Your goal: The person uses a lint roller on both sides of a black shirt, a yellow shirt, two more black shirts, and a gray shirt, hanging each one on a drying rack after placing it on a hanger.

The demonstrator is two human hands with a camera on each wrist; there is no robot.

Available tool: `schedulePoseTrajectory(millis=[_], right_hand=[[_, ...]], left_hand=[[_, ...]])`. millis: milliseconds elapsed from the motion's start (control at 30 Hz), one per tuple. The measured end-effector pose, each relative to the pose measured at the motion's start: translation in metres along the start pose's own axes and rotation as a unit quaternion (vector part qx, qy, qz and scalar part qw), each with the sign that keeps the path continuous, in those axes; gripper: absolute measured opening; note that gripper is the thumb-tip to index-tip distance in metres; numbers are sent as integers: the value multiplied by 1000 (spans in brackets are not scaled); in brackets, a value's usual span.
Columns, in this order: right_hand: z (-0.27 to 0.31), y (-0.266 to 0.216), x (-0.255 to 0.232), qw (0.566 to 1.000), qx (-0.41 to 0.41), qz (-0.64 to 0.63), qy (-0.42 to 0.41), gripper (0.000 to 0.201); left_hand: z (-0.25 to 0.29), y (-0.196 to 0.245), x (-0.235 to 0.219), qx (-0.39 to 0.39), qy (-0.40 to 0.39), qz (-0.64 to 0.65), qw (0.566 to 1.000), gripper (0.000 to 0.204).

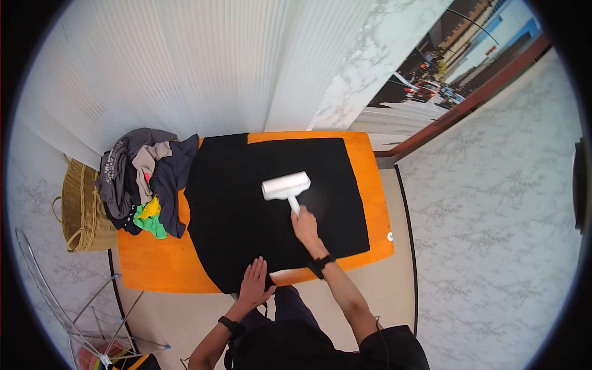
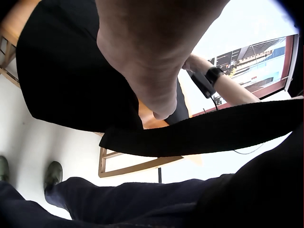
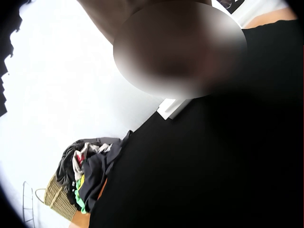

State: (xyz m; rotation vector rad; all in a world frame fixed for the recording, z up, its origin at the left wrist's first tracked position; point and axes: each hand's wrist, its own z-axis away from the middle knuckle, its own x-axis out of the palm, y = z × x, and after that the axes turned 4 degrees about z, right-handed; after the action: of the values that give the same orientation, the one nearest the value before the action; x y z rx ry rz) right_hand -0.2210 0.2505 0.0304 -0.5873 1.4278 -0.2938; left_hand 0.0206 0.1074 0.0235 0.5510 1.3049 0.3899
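Observation:
A black garment (image 1: 246,197) lies spread over the orange table. The right hand (image 1: 306,228) grips the handle of a white lint roller (image 1: 286,185), whose head rests on the garment right of its middle. The left hand (image 1: 254,287) lies flat with straight fingers on the garment's near edge; in the left wrist view the left hand (image 2: 147,61) shows close up over the black cloth (image 2: 66,71). In the right wrist view the right hand is largely blurred, and part of the white roller (image 3: 172,107) shows beneath it.
A pile of clothes (image 1: 145,179), grey, green and yellow among them, lies on the left of the orange table (image 1: 160,265). Beside it stands a wicker basket (image 1: 83,206). A metal rack (image 1: 92,320) is at the lower left. A wall (image 1: 185,61) borders the far side.

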Motion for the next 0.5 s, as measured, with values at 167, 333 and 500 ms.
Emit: schedulePoseTrajectory(millis=[167, 333, 500], right_hand=[[144, 19, -15, 998, 60, 15, -11, 28], [276, 29, -23, 994, 110, 13, 7, 29], [336, 21, -43, 985, 170, -3, -7, 27]], left_hand=[[8, -20, -19, 4, 78, 14, 997, 88], [-1, -26, -30, 46, 74, 19, 996, 85], [-13, -15, -13, 88, 54, 8, 995, 79]])
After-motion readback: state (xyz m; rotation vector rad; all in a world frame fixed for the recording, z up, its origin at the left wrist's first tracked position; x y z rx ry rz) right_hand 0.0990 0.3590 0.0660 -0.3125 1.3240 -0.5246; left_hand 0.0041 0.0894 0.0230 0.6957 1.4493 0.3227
